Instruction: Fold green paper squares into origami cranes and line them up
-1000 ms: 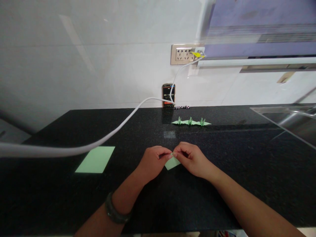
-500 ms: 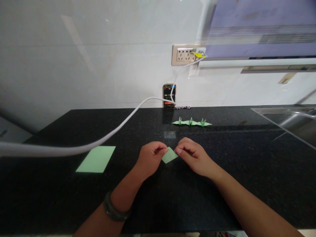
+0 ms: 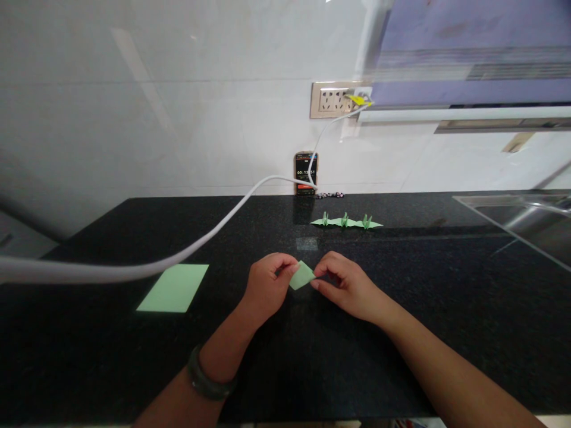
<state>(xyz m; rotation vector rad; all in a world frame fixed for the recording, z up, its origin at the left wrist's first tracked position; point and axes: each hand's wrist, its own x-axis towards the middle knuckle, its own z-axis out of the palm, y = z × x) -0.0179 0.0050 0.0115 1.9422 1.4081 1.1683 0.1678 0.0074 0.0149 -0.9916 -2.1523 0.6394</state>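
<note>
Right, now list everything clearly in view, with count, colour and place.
Wall: one, white, background
Counter: one, black, below wall
Phone: one, dark-screened, against wall
Beaded strand: one, multicoloured, beside phone
Socket plate: one, beige, on wall
Plug: one, white, in socket plate
Tag: one, yellow, by plug
Cable: one, white, plug to left edge
Panel: one, purple, upper right
Sink: one, silver, counter's right
Folded paper figures: three, green, row on counter
Paper sheet: one, green, counter's left
Paper piece: one, green, lower centre
Bangle: one, dark, left forearm
Left hand: one, bare, pinching paper piece
Right hand: one, bare, at its corner
</note>
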